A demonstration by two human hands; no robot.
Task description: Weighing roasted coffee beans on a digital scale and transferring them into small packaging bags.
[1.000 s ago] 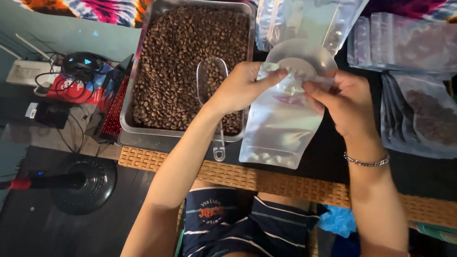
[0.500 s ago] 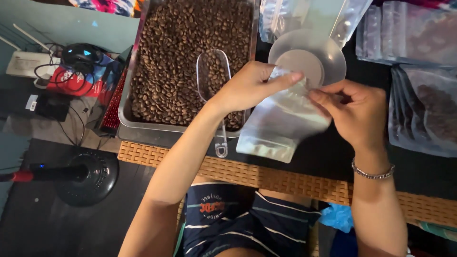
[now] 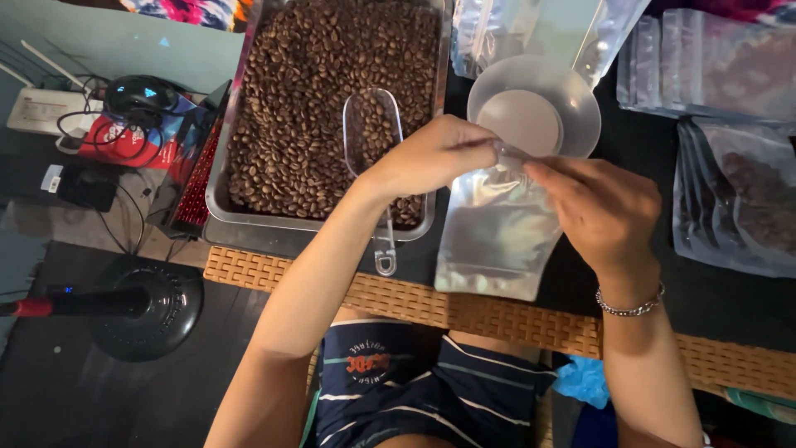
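Both hands pinch the top edge of an empty clear pouch (image 3: 496,232) that hangs in front of me over the table edge. My left hand (image 3: 435,155) grips its top left corner, my right hand (image 3: 597,207) its top right. Just behind the pouch stands a clear round plastic bowl (image 3: 572,99). A metal tray (image 3: 217,199) full of brown coffee beans sits to the left, with a clear plastic scoop (image 3: 375,141) lying on the beans, its handle sticking out over the tray's near rim.
Filled and empty clear pouches (image 3: 734,191) are stacked at the right. More empty pouches (image 3: 531,29) lie at the back. A woven mat edge (image 3: 497,311) runs along the table front. A fan base (image 3: 149,311) and cables (image 3: 99,124) are at the left.
Both hands have shifted the pouch slightly lower and nearer, and it now hangs straighter. Fingers keep working at its top edge. Bowl, scoop and tray are unmoved.
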